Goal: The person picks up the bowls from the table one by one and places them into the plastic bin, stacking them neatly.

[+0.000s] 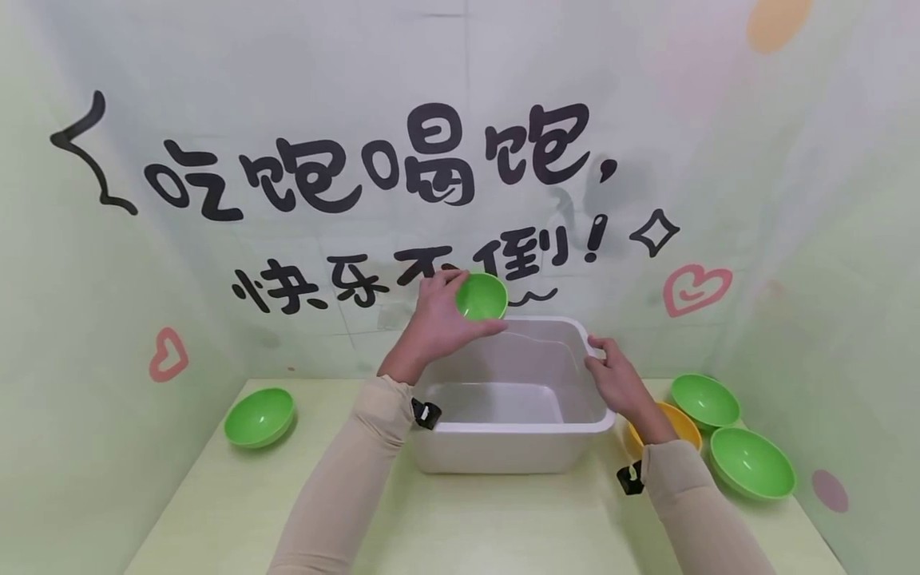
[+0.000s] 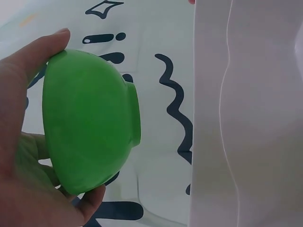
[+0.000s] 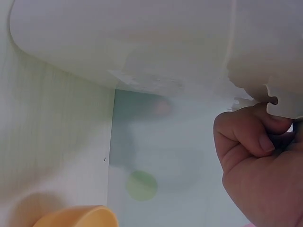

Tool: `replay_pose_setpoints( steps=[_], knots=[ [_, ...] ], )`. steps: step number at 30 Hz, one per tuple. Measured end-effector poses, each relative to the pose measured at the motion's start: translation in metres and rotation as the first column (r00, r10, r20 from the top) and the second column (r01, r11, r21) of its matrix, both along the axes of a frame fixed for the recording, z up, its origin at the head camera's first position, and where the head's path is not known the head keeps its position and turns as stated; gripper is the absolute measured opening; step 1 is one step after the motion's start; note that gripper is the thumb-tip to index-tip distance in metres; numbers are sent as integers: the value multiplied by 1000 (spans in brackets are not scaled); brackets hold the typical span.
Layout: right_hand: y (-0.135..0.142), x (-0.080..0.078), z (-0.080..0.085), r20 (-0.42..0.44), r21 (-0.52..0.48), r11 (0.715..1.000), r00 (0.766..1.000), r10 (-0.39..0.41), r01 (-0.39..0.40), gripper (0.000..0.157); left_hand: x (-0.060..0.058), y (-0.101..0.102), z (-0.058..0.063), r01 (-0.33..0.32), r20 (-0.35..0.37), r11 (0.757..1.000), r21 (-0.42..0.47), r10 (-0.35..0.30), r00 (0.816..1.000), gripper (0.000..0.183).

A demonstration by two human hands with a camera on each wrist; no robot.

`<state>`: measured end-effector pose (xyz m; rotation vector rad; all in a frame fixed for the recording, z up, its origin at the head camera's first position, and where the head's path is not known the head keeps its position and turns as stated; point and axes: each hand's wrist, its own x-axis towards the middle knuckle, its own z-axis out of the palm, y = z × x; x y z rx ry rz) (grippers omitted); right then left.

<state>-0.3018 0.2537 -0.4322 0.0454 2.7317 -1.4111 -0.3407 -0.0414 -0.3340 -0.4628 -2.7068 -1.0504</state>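
Observation:
My left hand grips a small green bowl by its rim, above the back left part of a white plastic tub. In the left wrist view the bowl is tipped on its side, its foot facing the tub wall. Fingers and thumb span opposite edges of it. At the tub's right side my right hand holds the rim. Seen from the right wrist, the curled fingers of that hand clasp the tub's edge. Only bare floor and walls show inside the tub.
One green bowl stands on the table's left. To the right are a yellow bowl, partly behind my right wrist, and two more green bowls, one farther back and one nearer. A printed wall rises behind the table.

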Motion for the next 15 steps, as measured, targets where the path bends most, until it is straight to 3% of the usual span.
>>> replay_pose_setpoints(
  steps=[8,15],
  knots=[
    [-4,-3,1,-19,3,1000,1000,3,-3,54,-6,6,-1,30,-36,999,-45,-32,999,109],
    [-7,-2,1,-1,-5,1000,1000,6,-6,54,-9,7,-4,34,-14,997,-66,-35,999,111]
  ],
)
